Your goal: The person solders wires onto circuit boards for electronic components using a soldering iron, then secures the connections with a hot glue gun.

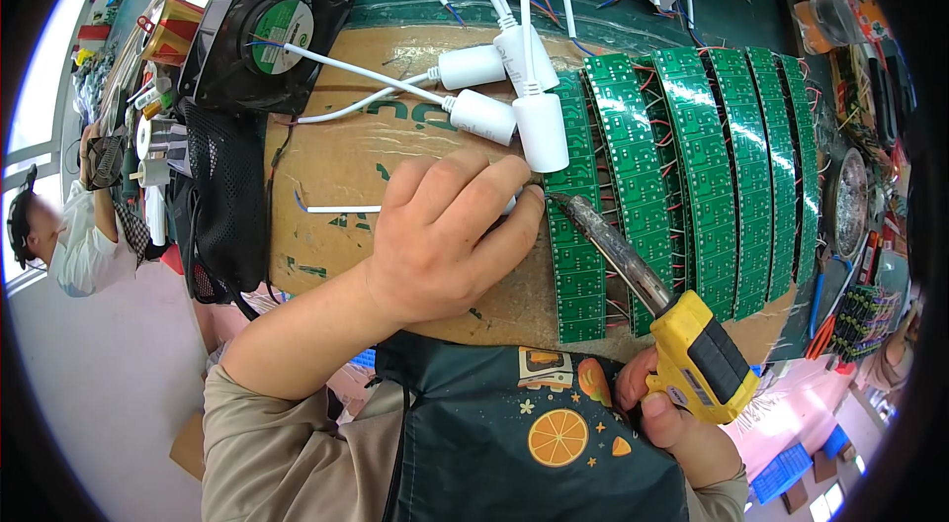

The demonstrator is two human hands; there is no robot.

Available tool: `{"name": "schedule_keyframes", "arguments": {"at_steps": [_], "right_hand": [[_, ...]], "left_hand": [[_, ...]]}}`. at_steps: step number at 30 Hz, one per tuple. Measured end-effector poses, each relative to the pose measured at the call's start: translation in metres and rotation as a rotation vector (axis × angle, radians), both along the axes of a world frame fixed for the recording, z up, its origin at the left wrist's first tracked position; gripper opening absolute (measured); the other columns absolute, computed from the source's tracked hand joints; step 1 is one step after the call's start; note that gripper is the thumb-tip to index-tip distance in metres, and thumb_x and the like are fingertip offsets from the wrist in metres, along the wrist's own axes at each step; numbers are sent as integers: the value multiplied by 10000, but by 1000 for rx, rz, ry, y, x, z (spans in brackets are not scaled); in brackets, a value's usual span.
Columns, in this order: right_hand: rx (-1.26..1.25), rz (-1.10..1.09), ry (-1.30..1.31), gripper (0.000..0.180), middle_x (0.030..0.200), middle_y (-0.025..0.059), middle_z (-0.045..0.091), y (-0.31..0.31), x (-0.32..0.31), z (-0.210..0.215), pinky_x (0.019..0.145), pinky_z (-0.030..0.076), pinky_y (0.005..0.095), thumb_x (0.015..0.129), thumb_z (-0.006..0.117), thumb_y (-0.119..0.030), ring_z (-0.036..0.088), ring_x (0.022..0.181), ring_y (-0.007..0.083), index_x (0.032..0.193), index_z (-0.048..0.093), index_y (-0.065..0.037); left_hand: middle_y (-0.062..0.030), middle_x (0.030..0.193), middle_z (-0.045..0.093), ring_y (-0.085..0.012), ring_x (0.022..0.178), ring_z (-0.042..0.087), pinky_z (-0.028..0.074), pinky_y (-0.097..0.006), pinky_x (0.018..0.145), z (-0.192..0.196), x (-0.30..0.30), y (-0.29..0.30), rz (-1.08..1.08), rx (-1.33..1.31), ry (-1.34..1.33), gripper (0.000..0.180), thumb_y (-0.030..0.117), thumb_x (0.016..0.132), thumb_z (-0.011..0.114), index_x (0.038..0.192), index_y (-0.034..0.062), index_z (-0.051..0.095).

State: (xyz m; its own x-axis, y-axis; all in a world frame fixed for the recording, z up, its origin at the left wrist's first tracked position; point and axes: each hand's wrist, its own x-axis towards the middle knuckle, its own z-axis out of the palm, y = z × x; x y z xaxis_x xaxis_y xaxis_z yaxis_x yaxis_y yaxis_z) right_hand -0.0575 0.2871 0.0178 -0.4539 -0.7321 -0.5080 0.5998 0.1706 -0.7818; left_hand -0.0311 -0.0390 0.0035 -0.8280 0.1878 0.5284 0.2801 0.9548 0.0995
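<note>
Pressing down on the cardboard sheet (346, 166) that covers the desk, the left hand (445, 235) lies fingers curled, its grip closed over a thin white wire (341, 210) whose free length runs out to the left; the end under the fingertips is hidden. Just right of those fingertips stands the nearest green circuit-board strip (576, 235), the first of a row of such strips (712, 166) laid side by side, each with its long axis running near to far.

The right hand (667, 413) sits at the near right, its grip wrapped tight round the yellow handle of a soldering iron (652, 295). The iron's long axis slants from that handle up and to the left, so its tip (554, 197) meets the left edge of the nearest strip just beside the left fingertips — tip, wire end and board edge crowd into one small spot. The left hand is the nearer one to that spot; the right reaches it only through the iron's shaft.

Room is tight on the far side: white cylindrical plugs (539, 122) on white cables lie just beyond the left hand, one nearly touching it. To the far left a black fan (272, 23) stands tilted. On the left, bare cardboard lies open along the wire — the freest side for moving.
</note>
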Motion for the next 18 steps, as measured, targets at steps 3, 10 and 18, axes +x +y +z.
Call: {"name": "schedule_keyframes", "arguments": {"at_steps": [3, 10, 18], "right_hand": [[6, 22, -39, 612, 826, 48, 529, -1, 1, 1, 651, 487, 332, 854, 771, -384, 546, 748, 177, 1275, 441, -86], [-94, -157, -21, 761, 795, 32, 507, -7, 7, 6, 613, 484, 316, 863, 771, -395, 525, 689, 171, 1442, 370, -108], [-88, -115, 61, 756, 792, 31, 501, -7, 7, 7, 592, 486, 322, 873, 756, -394, 525, 681, 172, 1438, 362, -83]], "left_hand": [[-60, 1097, 649, -204, 857, 589, 392, -331, 702, 1, 0, 1, 6, -6, 2, 313, 116, 639, 735, 951, 92, 737], [-60, 1106, 647, -207, 876, 590, 392, -330, 702, -1, 0, 0, 0, -10, 9, 318, 124, 639, 727, 957, 102, 736], [-60, 1111, 649, -209, 880, 590, 391, -330, 703, 0, 0, 0, 6, -16, -7, 314, 126, 645, 722, 957, 104, 733]]}}
